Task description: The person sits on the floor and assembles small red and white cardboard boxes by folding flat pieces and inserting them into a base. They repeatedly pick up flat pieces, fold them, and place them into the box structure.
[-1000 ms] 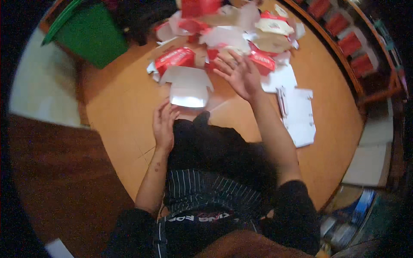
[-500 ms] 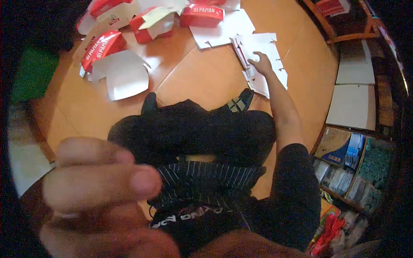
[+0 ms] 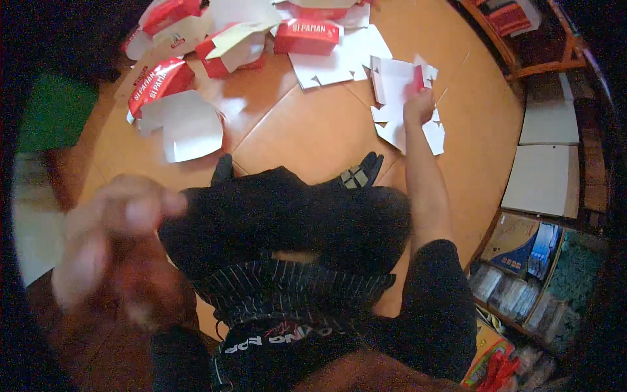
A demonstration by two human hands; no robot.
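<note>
My right hand (image 3: 419,108) is closed at the right edge of a flat white cardboard food box (image 3: 393,127), where a raised flap shows its red outer side. Its fingertips are partly hidden behind the flap. Close to the camera at the lower left, my left hand (image 3: 121,242) is raised off the floor, blurred, with curled fingers. I cannot make out anything in it. Beyond my feet, red and white folded food boxes (image 3: 305,37) lie about, one (image 3: 192,134) with its pale inside facing up.
More flat white cardboard (image 3: 339,59) lies beside the box under my right hand. At the right are a wooden rack (image 3: 545,65), pale panels (image 3: 541,179) and bins of packaged goods (image 3: 513,281). A green object (image 3: 55,111) stands at the left. My crossed legs (image 3: 287,212) take up the middle.
My right hand has gone from open over the left flap to closed at the right edge, and the flap there now stands up. My left hand has shifted up and left.
</note>
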